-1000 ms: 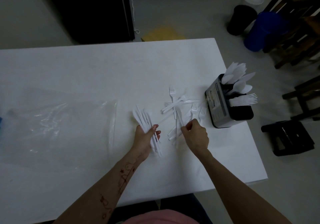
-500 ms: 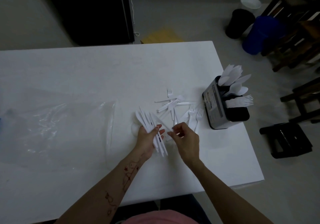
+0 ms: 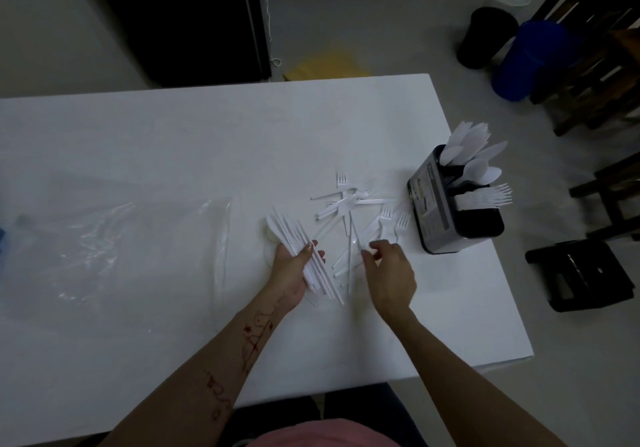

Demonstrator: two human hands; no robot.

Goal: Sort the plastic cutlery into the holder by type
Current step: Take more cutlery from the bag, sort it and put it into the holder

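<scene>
No text can be read: a printed label is seen on the holder's (image 3: 437,211) side, but its print is too blurred.

There is one view only, from a wide-angle camera worn on the person's head. It looks forward and steeply down over the white surface (image 3: 173,141), near enough that both forearms run in from the bottom edge and the hands sit just below the middle. The person's lap fills the bottom margin. The surface's far edge crosses the upper third; beyond it the floor (image 3: 381,24) shows. Straight edges bow toward the borders. The holder (image 3: 436,218) stands right of centre.
</scene>
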